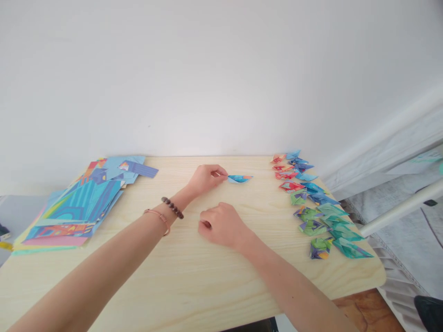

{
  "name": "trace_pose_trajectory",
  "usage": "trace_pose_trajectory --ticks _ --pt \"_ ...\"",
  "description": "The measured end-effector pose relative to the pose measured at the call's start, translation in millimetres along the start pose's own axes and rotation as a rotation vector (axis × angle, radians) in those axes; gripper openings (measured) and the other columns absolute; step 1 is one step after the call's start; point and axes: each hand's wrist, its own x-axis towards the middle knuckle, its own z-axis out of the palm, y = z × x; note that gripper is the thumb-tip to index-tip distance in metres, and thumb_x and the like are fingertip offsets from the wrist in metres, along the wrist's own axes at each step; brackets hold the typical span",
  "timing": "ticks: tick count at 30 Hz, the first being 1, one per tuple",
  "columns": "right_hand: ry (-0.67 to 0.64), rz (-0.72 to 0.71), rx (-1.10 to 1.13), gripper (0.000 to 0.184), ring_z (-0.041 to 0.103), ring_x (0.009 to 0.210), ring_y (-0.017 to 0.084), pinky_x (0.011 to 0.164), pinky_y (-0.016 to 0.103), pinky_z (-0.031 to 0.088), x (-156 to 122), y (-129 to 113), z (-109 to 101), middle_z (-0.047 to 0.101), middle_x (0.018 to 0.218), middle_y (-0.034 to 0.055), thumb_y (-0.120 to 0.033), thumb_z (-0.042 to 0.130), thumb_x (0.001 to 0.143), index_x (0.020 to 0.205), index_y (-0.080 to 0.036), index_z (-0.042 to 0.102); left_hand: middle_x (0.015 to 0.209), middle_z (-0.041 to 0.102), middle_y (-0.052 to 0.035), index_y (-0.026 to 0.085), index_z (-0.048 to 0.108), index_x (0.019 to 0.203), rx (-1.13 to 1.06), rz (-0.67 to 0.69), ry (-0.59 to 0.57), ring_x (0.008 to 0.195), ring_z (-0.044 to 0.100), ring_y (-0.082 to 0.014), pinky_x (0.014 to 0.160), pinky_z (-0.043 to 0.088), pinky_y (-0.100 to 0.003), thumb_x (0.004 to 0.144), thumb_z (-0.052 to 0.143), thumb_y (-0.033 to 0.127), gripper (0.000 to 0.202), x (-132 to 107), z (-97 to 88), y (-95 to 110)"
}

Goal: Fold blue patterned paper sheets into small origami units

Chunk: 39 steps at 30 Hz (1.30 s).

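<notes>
Blue folded paper [239,179], jutting rightward from the pinching left hand [211,180], may crease if squeezed harder, the right hand [223,226] loosely fisted nearby.

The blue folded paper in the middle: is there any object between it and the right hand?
Nothing visible stands between the right hand and the blue folded paper; only the tabletop shows there. The left hand pinches the paper's left end.
</notes>
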Motion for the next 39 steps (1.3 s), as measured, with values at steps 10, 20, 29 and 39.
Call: trace_pose_trajectory --ticks 10,20,29,39 --pt "0.086 0.355 -0.118 0.020 0.060 0.061 0.016 0.062 0.029 0.031 8 21 -11 0.069 0.070 0.0012 -0.023 0.045 0.084 0.070 -0.019 0.058 0.076 0.068 -0.0059 0.013 0.067 0.083 -0.085 0.057 -0.025 0.054 0.059 -0.0107 0.049 0.049 -0.021 0.072 0.064 0.026 0.017 83 42.7 18" --pt "0.068 0.361 -0.060 0.018 0.059 0.060 0.017 0.065 0.031 0.032 11 16 -6 0.068 0.066 0.0025 -0.026 0.044 0.081 0.073 -0.018 0.059 0.074 0.066 -0.0050 0.013 0.066 0.086 -0.119 0.087 -0.023 0.050 0.054 -0.0084 0.045 0.044 -0.019 0.074 0.063 0.030 0.021 106 63.8 7" --pt "0.051 0.374 -0.071 0.019 0.062 0.063 0.018 0.067 0.032 0.035 12 16 -8 0.069 0.069 0.0020 -0.028 0.045 0.083 0.073 -0.019 0.059 0.086 0.069 -0.0077 0.014 0.064 0.095 -0.131 0.114 0.002 0.057 0.059 -0.0107 0.049 0.045 -0.021 0.072 0.064 0.030 0.028 104 68.3 6" --pt "0.095 0.343 -0.128 0.020 0.062 0.063 0.014 0.065 0.028 0.031 8 21 -7 0.071 0.072 0.0016 -0.024 0.046 0.085 0.072 -0.019 0.061 0.091 0.069 -0.0081 0.015 0.065 0.095 -0.018 0.086 -0.004 0.080 0.065 -0.0173 0.072 0.053 -0.029 0.077 0.059 0.029 0.023 59 32.3 2"
